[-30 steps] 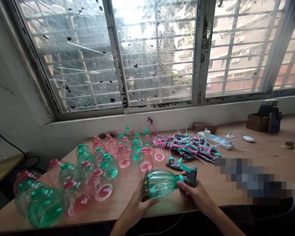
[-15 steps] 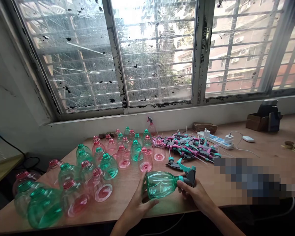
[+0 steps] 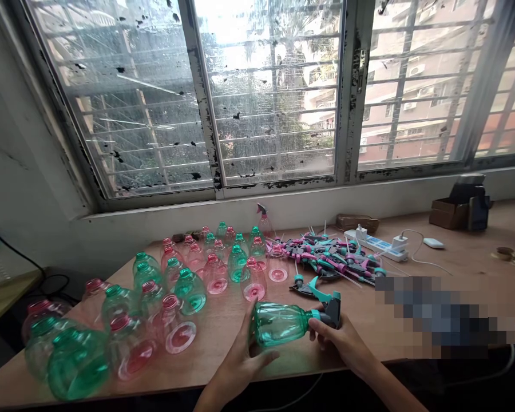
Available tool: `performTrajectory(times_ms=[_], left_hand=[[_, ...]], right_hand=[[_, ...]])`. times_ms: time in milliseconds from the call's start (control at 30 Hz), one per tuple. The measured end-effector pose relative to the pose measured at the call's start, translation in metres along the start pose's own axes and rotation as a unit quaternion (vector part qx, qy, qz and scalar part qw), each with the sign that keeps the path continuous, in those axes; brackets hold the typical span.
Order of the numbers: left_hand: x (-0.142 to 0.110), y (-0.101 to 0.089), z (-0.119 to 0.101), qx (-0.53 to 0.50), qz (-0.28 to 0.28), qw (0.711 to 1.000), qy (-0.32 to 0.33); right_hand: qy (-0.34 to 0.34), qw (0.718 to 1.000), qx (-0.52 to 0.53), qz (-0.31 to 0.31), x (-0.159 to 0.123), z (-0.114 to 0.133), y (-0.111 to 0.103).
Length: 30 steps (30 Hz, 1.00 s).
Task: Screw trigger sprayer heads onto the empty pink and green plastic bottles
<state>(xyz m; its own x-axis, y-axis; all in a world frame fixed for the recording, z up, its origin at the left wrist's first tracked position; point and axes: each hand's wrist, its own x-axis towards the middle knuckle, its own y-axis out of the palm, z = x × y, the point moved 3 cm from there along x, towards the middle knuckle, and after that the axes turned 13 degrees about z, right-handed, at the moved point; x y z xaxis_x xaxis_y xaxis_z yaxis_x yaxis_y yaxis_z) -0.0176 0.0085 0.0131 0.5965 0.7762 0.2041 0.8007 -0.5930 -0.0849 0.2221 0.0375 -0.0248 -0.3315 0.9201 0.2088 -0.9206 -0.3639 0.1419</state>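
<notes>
A clear green spray bottle lies sideways between my hands above the table's front edge. My left hand is wrapped round its base end, the thumb below it. At the neck, the thumb and fingers of my right hand are closed on the teal collar of the black spray head. The head sits on the bottle's mouth; whether it is fully tightened I cannot tell. Just behind it, a loose teal-and-black spray head rests on the table.
Several open green bottles and pink bottles stand at the left. A heap of pink and teal spray heads lies behind my hands. Farther right are a power strip, a cardboard box and a blurred patch.
My right hand's fingers have shifted slightly at the collar, and the spray head has turned a little. The bottle stays nearly in place in my left hand.
</notes>
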Motion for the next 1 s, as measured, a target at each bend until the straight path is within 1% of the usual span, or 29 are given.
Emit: performTrajectory(times_ms=[200, 367, 500, 600, 733, 867, 1000], left_hand=[[-0.001, -0.002, -0.008, 0.027, -0.033, 0.998, -0.038], [0.0, 0.001, -0.005, -0.008, -0.012, 0.999, -0.029], [0.0, 0.0, 0.003, -0.024, -0.001, 1.0, -0.009], [0.0, 0.0, 0.006, -0.022, 0.003, 1.0, -0.008], [0.0, 0.002, 0.0, -0.023, 0.004, 1.0, -0.013], [0.001, 0.003, -0.01, -0.003, -0.016, 1.0, -0.02], [0.002, 0.002, -0.008, -0.004, -0.01, 1.0, -0.02]], right_hand=[[-0.007, 1.0, -0.011, 0.003, -0.001, 0.003, 0.003], [-0.018, 1.0, -0.013, -0.002, -0.001, 0.008, 0.005], [-0.017, 1.0, -0.015, -0.015, 0.0, 0.006, 0.003], [-0.014, 1.0, -0.017, -0.017, 0.001, 0.003, 0.002], [-0.016, 1.0, -0.025, -0.009, 0.001, 0.007, 0.003], [-0.022, 0.999, -0.026, 0.002, -0.001, 0.01, 0.005], [-0.025, 0.999, -0.028, 0.002, -0.002, 0.007, 0.004]])
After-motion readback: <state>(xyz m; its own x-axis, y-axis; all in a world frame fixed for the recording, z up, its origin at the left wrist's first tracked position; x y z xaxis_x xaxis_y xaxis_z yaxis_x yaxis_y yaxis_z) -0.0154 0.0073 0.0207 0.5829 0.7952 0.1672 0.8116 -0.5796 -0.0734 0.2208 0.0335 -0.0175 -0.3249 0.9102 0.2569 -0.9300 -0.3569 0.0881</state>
